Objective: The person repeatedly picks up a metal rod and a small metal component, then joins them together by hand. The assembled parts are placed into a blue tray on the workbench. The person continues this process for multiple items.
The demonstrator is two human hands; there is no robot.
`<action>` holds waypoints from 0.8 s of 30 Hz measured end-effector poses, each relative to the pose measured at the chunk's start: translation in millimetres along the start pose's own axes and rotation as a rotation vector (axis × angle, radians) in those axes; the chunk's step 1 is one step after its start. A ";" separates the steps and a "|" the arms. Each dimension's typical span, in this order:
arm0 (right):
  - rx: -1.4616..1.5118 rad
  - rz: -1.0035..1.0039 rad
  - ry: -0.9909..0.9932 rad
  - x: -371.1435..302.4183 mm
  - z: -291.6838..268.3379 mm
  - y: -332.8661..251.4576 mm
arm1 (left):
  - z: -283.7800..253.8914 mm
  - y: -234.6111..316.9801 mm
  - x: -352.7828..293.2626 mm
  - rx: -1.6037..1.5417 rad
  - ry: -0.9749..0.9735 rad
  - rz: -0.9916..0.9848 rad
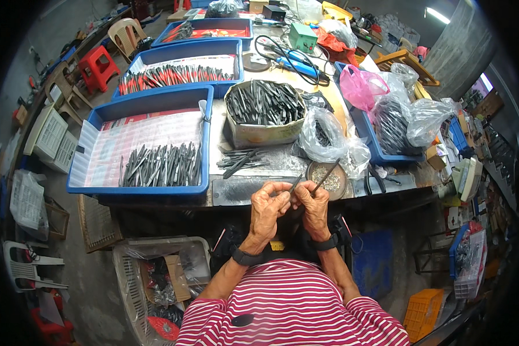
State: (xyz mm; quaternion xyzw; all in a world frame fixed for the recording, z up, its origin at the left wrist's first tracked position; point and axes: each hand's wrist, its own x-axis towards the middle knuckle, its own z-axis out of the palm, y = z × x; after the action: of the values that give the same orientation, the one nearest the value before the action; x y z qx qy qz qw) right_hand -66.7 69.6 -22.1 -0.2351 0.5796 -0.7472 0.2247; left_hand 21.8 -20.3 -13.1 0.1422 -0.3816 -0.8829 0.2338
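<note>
My left hand [268, 210] is closed, pinching a thin dark strip [295, 183] that points up and away. Beside it, my right hand [314, 210] grips a longer thin dark rod [328, 174], slanting up to the right. The fingertips of both hands meet at the table's near edge, and whether the two pieces join is hidden. Just beyond lies a round dish [341, 190] of tiny light-coloured bits. Several loose dark slim pieces [242, 161] lie on the table, left of the hands. Behind them, a square tub [265, 136] is heaped with similar pieces.
On the left, a blue tray [138, 190] holds dark slim pieces; a second blue tray [184, 52] holds red-and-black ones. Pliers [378, 180], clear plastic bags [323, 138] and another blue tray [380, 153] are at right. A lined basket [121, 271] stands below the table.
</note>
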 end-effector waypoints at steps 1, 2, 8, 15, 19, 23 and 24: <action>0.029 0.020 -0.003 0.7 -0.1 -0.2 | 1.4 -0.6 -0.6 -0.025 0.009 0.011; 0.067 0.026 -0.009 1.1 0.4 -0.4 | 3.3 -2.2 -0.5 0.097 0.050 0.096; -0.056 0.009 0.084 -0.8 9.4 -3.0 | 9.1 -15.2 1.6 0.578 0.218 0.458; -0.119 -0.004 0.049 -0.9 5.2 -8.6 | 2.1 -11.6 0.9 0.156 0.134 0.125; -0.171 -0.002 0.042 -0.8 4.9 -8.8 | 1.2 -11.5 1.7 0.087 0.124 0.073; -0.219 0.031 0.032 0.9 3.7 -9.2 | 0.5 -15.1 5.0 0.111 0.141 0.113; -0.227 0.043 0.026 1.7 3.2 -9.2 | 0.2 -16.0 5.8 0.126 0.155 0.124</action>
State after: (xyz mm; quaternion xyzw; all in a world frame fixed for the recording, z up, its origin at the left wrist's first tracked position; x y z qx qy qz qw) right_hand -66.6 68.3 -12.3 -0.2368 0.6684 -0.6746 0.2052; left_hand 12.0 -13.6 -25.2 0.2003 -0.4252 -0.8274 0.3074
